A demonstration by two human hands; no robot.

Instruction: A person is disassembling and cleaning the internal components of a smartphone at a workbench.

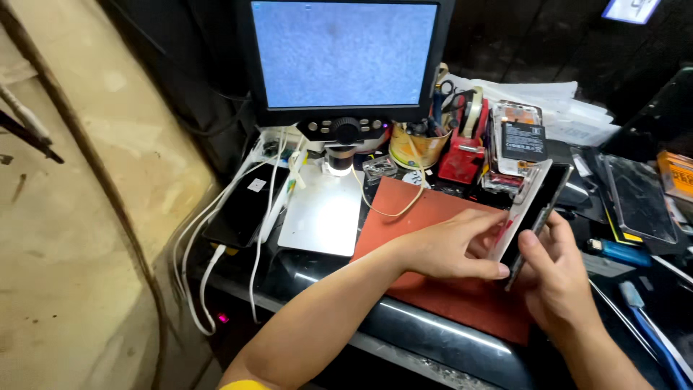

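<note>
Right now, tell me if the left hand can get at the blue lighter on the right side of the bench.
Probably not directly. The left hand is pressed to the phone, and the right hand and that phone stand between it and the blue lighter.

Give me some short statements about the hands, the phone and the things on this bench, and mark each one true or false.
1. Both hands hold the phone. True: the left hand and the right hand grip it on edge.
2. The phone lies flat on the red mat. False: it is tilted up above the mat.
3. The monitor is switched off. False: it shows a grey-blue grainy picture.
4. White cables hang over the bench's left edge. True.
5. A dark phone lies left of the white plate. True.
</note>
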